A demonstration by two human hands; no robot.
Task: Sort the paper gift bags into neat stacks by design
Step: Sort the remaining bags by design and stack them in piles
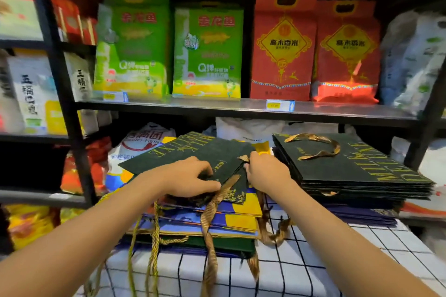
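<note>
Both forearms reach forward over the white cloth with a black grid pattern [301, 270] that covers the work surface. On this cloth lies a mixed pile of flat paper gift bags in blue and yellow [241, 214], with twisted gold ribbon handles [210, 219] hanging over its near edge. On top of the pile sit several dark green paper bags with gold lettering [193, 152], fanned out and not aligned.

The left hand [185, 176] presses down on these dark green bags and its fingers curl around their near edge. The right hand [265, 171] pinches the same bags at their right corner, close to a ribbon end. I judge that the two hands hold the bags from both sides in order to square them together before lifting.

Just beside, on the right, stands a neat stack of the same dark green bags [357, 169]. This is probably the place for the held bags, because the design matches.
</note>
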